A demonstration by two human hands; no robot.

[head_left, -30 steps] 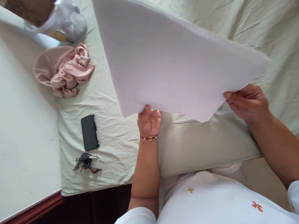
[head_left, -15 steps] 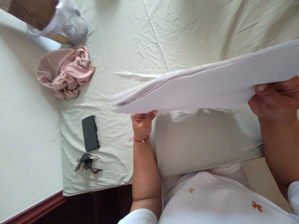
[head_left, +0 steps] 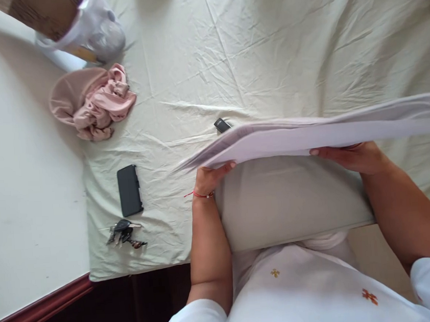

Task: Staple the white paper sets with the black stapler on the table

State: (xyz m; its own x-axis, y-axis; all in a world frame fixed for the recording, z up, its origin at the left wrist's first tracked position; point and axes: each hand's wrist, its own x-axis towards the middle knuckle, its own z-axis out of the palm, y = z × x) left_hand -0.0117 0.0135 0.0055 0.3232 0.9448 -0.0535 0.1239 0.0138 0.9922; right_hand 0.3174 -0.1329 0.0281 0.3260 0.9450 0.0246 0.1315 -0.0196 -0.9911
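Observation:
In the head view, a wide bundle of thin white sheets (head_left: 273,144), which look like paper, is held nearly edge-on above the table. Its layers part at the left end and loop over at the right end. My left hand (head_left: 211,178) is closed on the lower edge near the left end, thumb on the near face. Farther right, my right hand (head_left: 354,157) grips the same edge, with its thumb in front and its other fingers mostly hidden. Under the sheets lies a flat grey-beige panel (head_left: 295,199). A small dark object (head_left: 222,125) shows partly behind the sheets.
A pale green cloth (head_left: 180,85) covers the table. To the left lie a black phone (head_left: 129,190), a bunch of keys (head_left: 123,232) and a crumpled pink fabric item (head_left: 96,103). A white plastic bag (head_left: 105,34) and a cardboard box (head_left: 48,18) stand behind, beside a white wall (head_left: 27,169).
The sheets have come down toward me and shifted right, opening slightly at the ends. My right hand has slid left along the edge. A small dark object now shows behind the sheets.

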